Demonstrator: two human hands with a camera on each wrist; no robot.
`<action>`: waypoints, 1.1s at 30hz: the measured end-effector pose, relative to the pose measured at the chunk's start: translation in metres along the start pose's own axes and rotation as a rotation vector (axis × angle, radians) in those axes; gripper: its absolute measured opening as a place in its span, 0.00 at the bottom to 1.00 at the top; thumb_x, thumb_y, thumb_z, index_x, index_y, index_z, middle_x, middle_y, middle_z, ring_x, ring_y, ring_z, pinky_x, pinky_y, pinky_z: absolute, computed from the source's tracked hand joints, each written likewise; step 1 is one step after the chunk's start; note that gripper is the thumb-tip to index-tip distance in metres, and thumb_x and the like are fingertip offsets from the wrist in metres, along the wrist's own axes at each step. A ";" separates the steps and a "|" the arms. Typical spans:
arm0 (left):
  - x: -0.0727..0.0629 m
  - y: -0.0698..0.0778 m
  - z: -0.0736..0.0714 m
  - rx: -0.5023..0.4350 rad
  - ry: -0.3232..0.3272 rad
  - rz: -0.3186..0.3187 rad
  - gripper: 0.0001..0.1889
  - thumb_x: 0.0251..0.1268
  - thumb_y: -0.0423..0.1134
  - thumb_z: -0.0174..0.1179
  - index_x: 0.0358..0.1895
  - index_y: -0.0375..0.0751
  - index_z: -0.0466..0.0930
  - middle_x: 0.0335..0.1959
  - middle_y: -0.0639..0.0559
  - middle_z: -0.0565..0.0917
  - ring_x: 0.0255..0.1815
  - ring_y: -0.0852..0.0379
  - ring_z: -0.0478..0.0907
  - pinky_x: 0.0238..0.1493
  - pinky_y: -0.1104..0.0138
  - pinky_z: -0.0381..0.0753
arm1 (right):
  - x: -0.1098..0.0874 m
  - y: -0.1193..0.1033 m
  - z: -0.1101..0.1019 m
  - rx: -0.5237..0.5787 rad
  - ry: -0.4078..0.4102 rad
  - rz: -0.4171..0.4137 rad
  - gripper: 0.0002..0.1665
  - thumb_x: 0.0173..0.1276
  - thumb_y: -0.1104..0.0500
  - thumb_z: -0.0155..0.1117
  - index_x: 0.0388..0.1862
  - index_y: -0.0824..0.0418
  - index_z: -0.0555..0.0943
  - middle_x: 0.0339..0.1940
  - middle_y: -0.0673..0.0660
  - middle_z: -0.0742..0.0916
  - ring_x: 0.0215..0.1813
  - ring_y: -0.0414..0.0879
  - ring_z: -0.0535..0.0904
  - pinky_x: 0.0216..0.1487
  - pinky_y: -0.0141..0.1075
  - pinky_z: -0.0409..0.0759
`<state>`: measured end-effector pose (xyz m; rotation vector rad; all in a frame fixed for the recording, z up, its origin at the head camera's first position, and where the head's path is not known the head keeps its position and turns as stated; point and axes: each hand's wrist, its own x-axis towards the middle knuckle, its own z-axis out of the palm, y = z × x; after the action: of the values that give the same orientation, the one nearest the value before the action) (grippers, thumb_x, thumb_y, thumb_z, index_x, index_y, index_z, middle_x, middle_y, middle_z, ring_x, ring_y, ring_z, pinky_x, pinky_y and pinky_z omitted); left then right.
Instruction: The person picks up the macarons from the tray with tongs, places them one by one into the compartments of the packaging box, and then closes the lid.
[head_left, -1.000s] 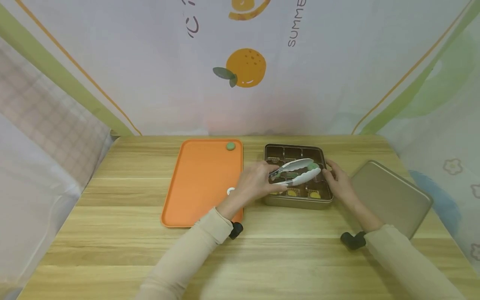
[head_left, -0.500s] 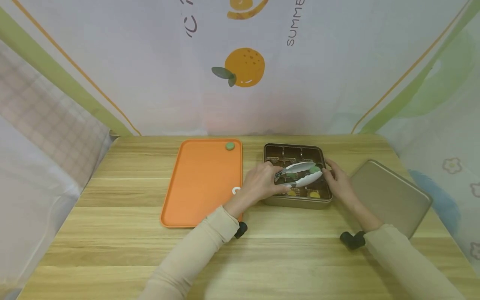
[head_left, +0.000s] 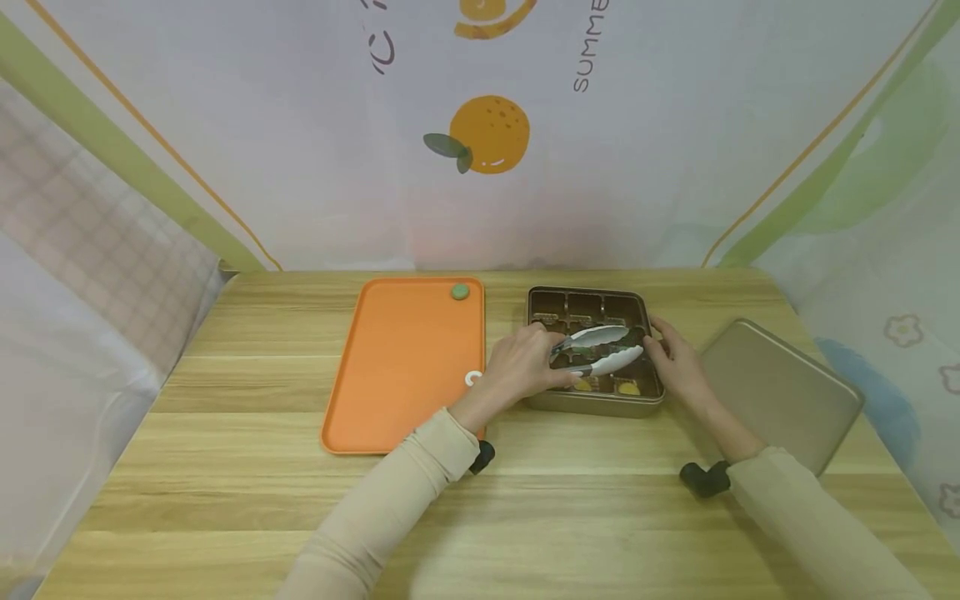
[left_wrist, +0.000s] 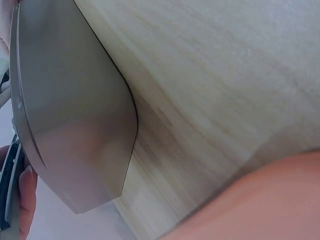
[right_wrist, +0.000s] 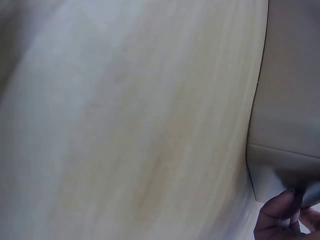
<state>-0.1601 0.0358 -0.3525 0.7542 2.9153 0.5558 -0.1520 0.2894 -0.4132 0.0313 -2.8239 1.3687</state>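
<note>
My left hand (head_left: 521, 362) grips a pair of tongs (head_left: 617, 360) with white scalloped tips. The tips stand spread low over a brown metal box (head_left: 592, 407), near its right side. Inside is a dark divided insert; yellow round pieces (head_left: 627, 388) lie in its front compartments, and green ones partly show under the tongs. At the box's right wall my right hand (head_left: 681, 362) holds the edge, thumb up at the rim. In the right wrist view curled fingers (right_wrist: 280, 212) meet the metal wall. The left wrist view shows the box's side (left_wrist: 75, 110).
To the left lies an orange tray (head_left: 405, 358) with one green round piece (head_left: 460, 292) in its far right corner. A flat metal lid (head_left: 783, 392) rests at the right, partly behind the right forearm. A fabric backdrop (head_left: 360, 208) stands behind the wooden table (head_left: 570, 517).
The tongs moved slightly right and lower with the green piece between their tips. Now the tips have spread and the piece is out of them. The right hand stayed at the box.
</note>
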 end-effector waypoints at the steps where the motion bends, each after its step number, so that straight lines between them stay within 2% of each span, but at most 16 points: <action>1: 0.000 0.000 0.000 0.002 0.000 0.001 0.33 0.47 0.58 0.70 0.58 0.47 0.79 0.25 0.55 0.72 0.21 0.62 0.64 0.16 0.72 0.61 | 0.000 0.000 0.000 -0.002 0.001 0.000 0.32 0.77 0.50 0.38 0.74 0.63 0.52 0.45 0.73 0.80 0.43 0.62 0.80 0.41 0.46 0.80; 7: -0.001 0.000 0.000 0.003 0.004 0.008 0.34 0.46 0.58 0.70 0.58 0.47 0.78 0.25 0.56 0.72 0.22 0.61 0.65 0.17 0.73 0.62 | -0.001 0.000 0.001 -0.009 0.001 0.000 0.32 0.77 0.50 0.38 0.74 0.64 0.53 0.46 0.73 0.80 0.44 0.63 0.79 0.43 0.49 0.79; 14: -0.002 -0.004 0.002 -0.033 0.012 0.019 0.35 0.46 0.58 0.70 0.59 0.45 0.78 0.29 0.56 0.74 0.25 0.62 0.64 0.18 0.73 0.61 | -0.002 -0.001 0.002 -0.037 0.012 -0.020 0.32 0.77 0.51 0.38 0.73 0.65 0.54 0.44 0.73 0.80 0.43 0.62 0.79 0.40 0.46 0.79; 20: -0.005 -0.011 -0.004 -0.176 0.000 0.017 0.36 0.47 0.56 0.70 0.60 0.42 0.75 0.34 0.51 0.79 0.22 0.61 0.60 0.18 0.72 0.56 | -0.002 -0.002 0.001 -0.035 0.018 -0.014 0.32 0.77 0.51 0.38 0.73 0.66 0.54 0.45 0.73 0.80 0.43 0.62 0.79 0.41 0.45 0.79; 23: -0.008 -0.017 -0.009 -0.240 0.005 -0.008 0.37 0.48 0.56 0.70 0.61 0.42 0.75 0.26 0.53 0.75 0.19 0.62 0.56 0.18 0.71 0.55 | -0.002 -0.001 0.001 -0.033 0.016 -0.010 0.32 0.77 0.50 0.38 0.74 0.65 0.53 0.46 0.73 0.80 0.45 0.62 0.79 0.43 0.49 0.78; 27: -0.014 -0.030 -0.018 -0.271 0.023 -0.055 0.35 0.49 0.58 0.68 0.62 0.47 0.75 0.17 0.57 0.63 0.15 0.63 0.55 0.16 0.70 0.54 | -0.002 -0.001 0.002 -0.028 0.013 -0.005 0.32 0.78 0.50 0.37 0.74 0.65 0.53 0.47 0.73 0.79 0.46 0.63 0.78 0.45 0.52 0.77; 33: -0.024 -0.058 -0.031 -0.289 0.088 -0.115 0.33 0.49 0.56 0.69 0.61 0.51 0.76 0.19 0.55 0.69 0.14 0.61 0.57 0.15 0.70 0.54 | -0.003 -0.003 0.001 -0.021 0.014 -0.009 0.33 0.78 0.50 0.37 0.74 0.66 0.52 0.48 0.74 0.79 0.46 0.64 0.78 0.46 0.54 0.77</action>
<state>-0.1707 -0.0331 -0.3450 0.5337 2.8392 0.9921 -0.1489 0.2872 -0.4114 0.0347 -2.8225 1.3319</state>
